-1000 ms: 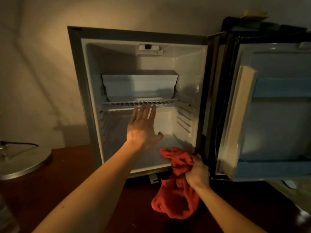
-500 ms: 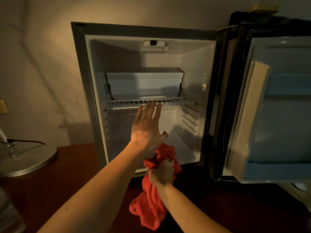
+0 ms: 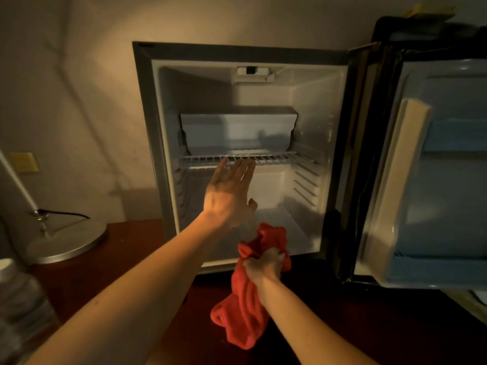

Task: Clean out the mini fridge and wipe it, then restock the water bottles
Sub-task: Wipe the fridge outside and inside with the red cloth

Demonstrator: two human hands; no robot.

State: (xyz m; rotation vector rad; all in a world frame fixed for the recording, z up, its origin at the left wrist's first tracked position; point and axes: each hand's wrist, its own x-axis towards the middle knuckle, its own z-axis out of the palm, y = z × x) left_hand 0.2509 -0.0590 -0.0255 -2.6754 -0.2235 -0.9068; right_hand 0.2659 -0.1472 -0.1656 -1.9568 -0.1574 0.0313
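The mini fridge [image 3: 147, 122] stands open on a dark wooden surface, its inside bare apart from a white wire shelf [image 3: 276, 157] and a white box-shaped compartment [image 3: 237, 130] above it. My left hand [image 3: 229, 196] reaches into the opening with flat, spread fingers, its fingertips at the front edge of the wire shelf. My right hand [image 3: 263, 267] grips a bunched red cloth [image 3: 245, 312] in front of the fridge's bottom edge; the cloth hangs down below the fist. A clear water bottle [image 3: 18, 306] with a white cap shows at the bottom left, blurred.
The fridge door [image 3: 442, 180] is swung wide open to the right, with pale blue door shelves. A round metal lamp base [image 3: 66, 242] with a cord sits on the wooden surface [image 3: 126, 259] to the left of the fridge. A wall is behind.
My right hand has carried the red cloth leftward from near the door hinge to the middle of the fridge front. My left hand has stayed at the wire shelf.
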